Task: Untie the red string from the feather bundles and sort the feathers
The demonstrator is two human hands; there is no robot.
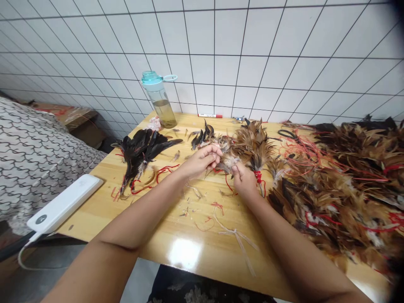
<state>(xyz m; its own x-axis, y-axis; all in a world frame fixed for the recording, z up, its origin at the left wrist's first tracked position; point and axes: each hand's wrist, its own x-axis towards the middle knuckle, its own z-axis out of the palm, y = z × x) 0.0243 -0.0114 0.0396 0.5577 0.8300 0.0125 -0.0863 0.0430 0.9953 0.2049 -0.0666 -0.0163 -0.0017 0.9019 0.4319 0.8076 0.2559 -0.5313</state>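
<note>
Both hands meet over the middle of the table, at a small tuft of pale, fluffy brown feathers (229, 160). My right hand (245, 180) pinches the tuft's near right edge between thumb and fingers. Just left of it, my left hand (205, 160) has its fingers curled in and closed; what they hold, if anything, is too small to make out. Behind the hands lies a brown feather bundle (254, 145), bound at its base with red string (258, 176). A few black feathers (203, 134) stick up beyond my left hand.
Black feathers (142, 149) with red string lie at left. Brown feather bundles (341, 202) and tangled red string (304, 149) cover the right side. A water bottle (161, 103) and red-capped marker (210, 115) are near the tiled wall. A white power bank (65, 204) overhangs the left edge.
</note>
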